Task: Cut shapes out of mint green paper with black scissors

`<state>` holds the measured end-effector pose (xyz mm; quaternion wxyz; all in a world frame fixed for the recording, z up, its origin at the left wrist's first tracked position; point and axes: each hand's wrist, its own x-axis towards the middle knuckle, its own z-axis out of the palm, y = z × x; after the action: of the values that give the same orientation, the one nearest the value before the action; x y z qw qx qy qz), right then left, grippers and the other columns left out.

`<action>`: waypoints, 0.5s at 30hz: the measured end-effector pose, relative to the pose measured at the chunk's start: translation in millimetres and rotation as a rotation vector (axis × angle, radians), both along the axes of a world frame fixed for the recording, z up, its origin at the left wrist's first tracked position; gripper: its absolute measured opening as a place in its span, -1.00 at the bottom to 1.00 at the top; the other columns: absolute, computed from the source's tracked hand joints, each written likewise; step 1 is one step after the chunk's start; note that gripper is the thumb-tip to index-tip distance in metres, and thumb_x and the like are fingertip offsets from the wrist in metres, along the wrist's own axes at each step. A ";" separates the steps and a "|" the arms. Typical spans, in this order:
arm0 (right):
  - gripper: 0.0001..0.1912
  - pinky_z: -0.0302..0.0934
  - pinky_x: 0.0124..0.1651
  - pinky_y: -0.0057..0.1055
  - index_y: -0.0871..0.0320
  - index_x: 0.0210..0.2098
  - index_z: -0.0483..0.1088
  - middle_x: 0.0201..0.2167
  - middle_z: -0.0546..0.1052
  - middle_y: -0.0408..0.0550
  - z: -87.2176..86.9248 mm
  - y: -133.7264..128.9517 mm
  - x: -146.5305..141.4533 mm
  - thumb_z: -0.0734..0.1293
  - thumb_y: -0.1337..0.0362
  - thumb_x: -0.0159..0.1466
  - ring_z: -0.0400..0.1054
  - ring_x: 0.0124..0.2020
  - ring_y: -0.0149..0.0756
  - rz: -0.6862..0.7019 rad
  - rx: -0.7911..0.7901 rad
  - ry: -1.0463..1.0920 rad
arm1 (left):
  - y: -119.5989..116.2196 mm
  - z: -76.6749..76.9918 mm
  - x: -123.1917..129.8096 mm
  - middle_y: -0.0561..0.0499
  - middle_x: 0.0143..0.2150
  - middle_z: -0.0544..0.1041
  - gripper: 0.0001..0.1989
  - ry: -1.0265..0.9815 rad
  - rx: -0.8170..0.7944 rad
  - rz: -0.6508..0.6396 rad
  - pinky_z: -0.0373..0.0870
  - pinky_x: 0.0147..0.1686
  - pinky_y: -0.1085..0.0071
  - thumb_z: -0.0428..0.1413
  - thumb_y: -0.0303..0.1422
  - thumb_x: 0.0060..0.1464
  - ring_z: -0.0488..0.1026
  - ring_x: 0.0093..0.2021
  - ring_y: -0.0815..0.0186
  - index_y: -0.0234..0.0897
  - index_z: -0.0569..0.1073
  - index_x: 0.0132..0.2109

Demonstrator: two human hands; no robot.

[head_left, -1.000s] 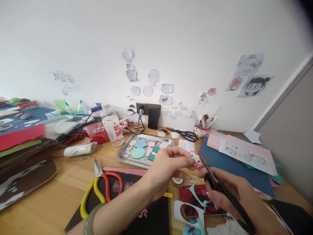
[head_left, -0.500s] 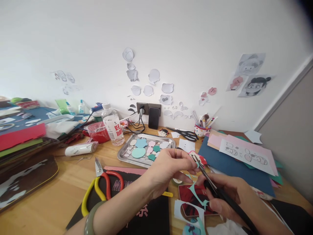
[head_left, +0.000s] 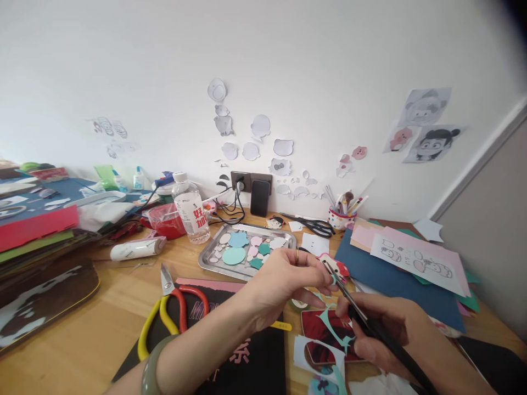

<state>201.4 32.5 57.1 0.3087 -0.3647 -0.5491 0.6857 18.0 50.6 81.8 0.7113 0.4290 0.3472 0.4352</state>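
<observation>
A small piece of mint-green paper is pinched in the fingertips of my left hand. My right hand grips a pair of black-handled scissors, their blades reaching to the paper at my left fingertips. Most of the handles is covered by my right fingers. Below my hands lie mint-green paper scraps on a dark red picture card, beside a white paper with a cut-out hole.
A metal tray holds several cut paper shapes. Red-and-yellow-handled scissors rest on a black board. Farther back stand a water bottle, a phone and a pen cup. Coloured paper sheets lie at the right.
The scissor blades look closer together at the paper. My right hand has shifted slightly to the right; my left hand stays almost in place. The view has moved a little.
</observation>
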 end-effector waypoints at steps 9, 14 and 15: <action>-0.79 0.36 -0.30 -0.42 0.06 -0.30 0.50 -0.43 0.60 -0.12 7.6 6.3 6.3 0.42 0.30 0.02 0.48 -0.35 -0.18 0.119 0.109 -0.219 | 0.7 0.8 -1.5 0.02 -0.56 0.47 -0.96 -0.002 -0.009 -0.017 0.39 -0.56 0.61 0.18 -0.50 -0.25 0.41 -0.50 0.44 -0.40 0.46 -0.55; -0.79 0.34 -0.18 -0.32 0.08 -0.34 0.49 -0.50 0.50 -0.15 4.2 4.8 10.2 0.43 0.20 0.01 0.41 -0.37 -0.19 -0.013 0.211 -0.424 | 1.5 0.7 -3.4 -0.02 -0.51 0.53 -0.96 -0.010 -0.014 -0.026 0.40 -0.56 0.61 0.18 -0.48 -0.19 0.43 -0.51 0.45 -0.39 0.47 -0.51; -0.77 0.34 -0.22 -0.34 0.08 -0.33 0.49 -0.53 0.47 -0.17 2.9 4.5 10.9 0.44 0.17 0.00 0.40 -0.40 -0.20 -0.035 0.210 -0.441 | 1.6 0.5 -3.7 -0.02 -0.50 0.54 -0.96 -0.015 -0.015 -0.024 0.40 -0.56 0.61 0.19 -0.48 -0.18 0.43 -0.51 0.46 -0.39 0.47 -0.50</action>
<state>212.3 37.0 60.0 0.2295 -0.4807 -0.6652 0.5232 14.3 52.3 82.3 0.7222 0.4246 0.3399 0.4273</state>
